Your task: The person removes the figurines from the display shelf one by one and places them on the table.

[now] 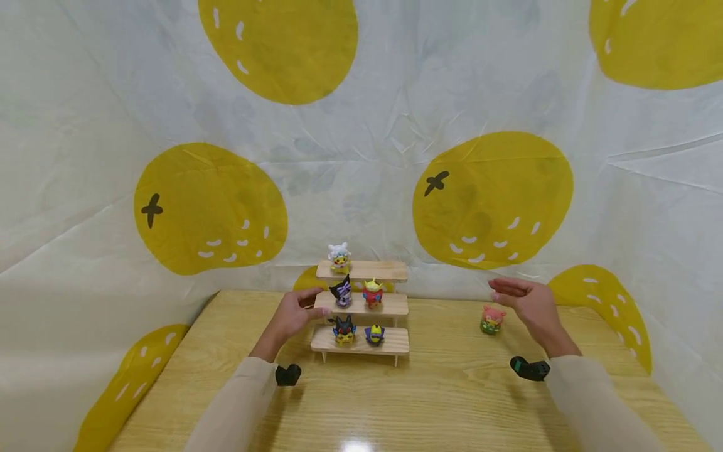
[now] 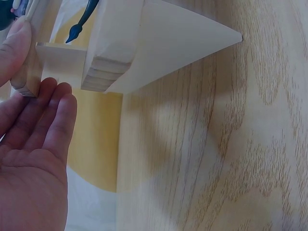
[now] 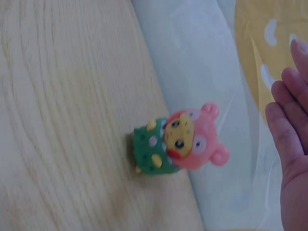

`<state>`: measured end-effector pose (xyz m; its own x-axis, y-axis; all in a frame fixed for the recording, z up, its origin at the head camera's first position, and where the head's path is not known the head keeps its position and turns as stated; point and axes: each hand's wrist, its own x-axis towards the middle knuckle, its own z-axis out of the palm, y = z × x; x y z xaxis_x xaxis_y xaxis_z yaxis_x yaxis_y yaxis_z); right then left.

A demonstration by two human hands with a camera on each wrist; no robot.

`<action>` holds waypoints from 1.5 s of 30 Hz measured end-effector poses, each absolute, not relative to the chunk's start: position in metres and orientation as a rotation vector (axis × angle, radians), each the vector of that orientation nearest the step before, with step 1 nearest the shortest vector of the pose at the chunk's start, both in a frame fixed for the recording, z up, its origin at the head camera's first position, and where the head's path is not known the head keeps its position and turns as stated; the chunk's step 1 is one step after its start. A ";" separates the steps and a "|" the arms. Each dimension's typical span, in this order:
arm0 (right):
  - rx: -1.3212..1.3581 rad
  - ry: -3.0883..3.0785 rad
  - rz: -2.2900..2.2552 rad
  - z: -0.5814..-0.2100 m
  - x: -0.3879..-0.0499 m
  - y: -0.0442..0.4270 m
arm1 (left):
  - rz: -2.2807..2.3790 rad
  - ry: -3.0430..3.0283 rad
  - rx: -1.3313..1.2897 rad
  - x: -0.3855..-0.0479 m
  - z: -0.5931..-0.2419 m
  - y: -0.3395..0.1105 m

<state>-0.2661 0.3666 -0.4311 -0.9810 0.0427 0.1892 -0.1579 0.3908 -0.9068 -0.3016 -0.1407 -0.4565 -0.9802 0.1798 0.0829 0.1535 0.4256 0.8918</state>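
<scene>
A three-tier wooden shelf [image 1: 390,340] holds small figures: a white-hooded one [image 1: 339,258] on top, a black-and-purple one [image 1: 342,293] and a red one [image 1: 373,294] in the middle, and a black-eared one [image 1: 344,331] and a purple-and-yellow one [image 1: 374,334] below. My left hand [image 1: 290,318] pinches the middle tier's left end; in the left wrist view, the thumb lies on one side of the board [image 2: 29,72] and the fingers on the other. My right hand [image 1: 535,309], fingers extended, hovers right of a pink-and-green figure [image 1: 492,320], not touching it [image 3: 156,151].
The light wooden table [image 1: 440,389] runs back to a white cloth with large yellow fruit shapes [image 1: 491,201], which also hangs at both sides. Dark devices sit by the left wrist [image 1: 288,375] and right wrist [image 1: 530,368].
</scene>
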 end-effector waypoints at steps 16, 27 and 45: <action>0.244 -2.391 1.831 -0.410 -0.271 0.326 | 1.661 2.627 0.319 -0.301 -0.457 -0.139; 0.244 -2.346 1.944 -0.398 -0.276 0.299 | 1.663 2.625 0.311 -0.302 -0.457 -0.140; 0.338 -2.392 1.956 -0.385 -0.287 0.252 | 1.643 2.649 0.292 -0.302 -0.457 -0.140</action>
